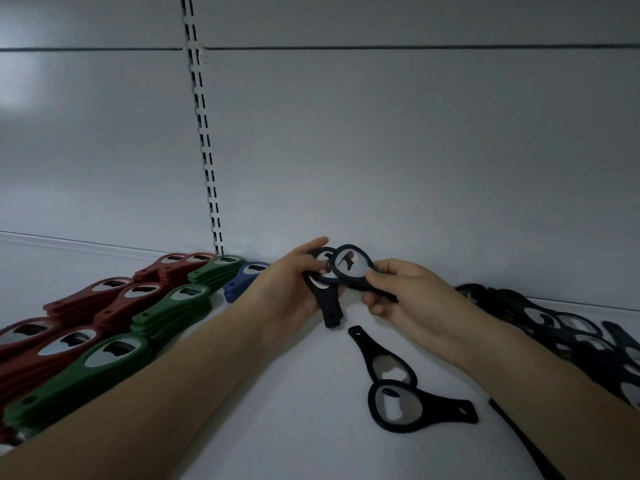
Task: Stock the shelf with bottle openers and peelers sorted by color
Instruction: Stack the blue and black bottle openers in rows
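My left hand (292, 289) grips a small stack of black bottle openers (327, 306), handles pointing down toward me. My right hand (408, 299) pinches one more black bottle opener (353, 266) and holds it against that stack, close to the shelf's back wall. Two loose black openers lie on the white shelf (277, 410) below my hands, one (384, 362) with its handle pointing away and one (415, 408) with its handle pointing right. On the left stand sorted stacks: red openers (79, 303), green openers (114, 355) and blue openers (244, 280).
A loose heap of black openers (568, 334) lies at the right along the back wall. The grey back panel (381, 150) has a slotted upright (204, 140) left of centre. A dark strip (519, 441) lies near my right forearm.
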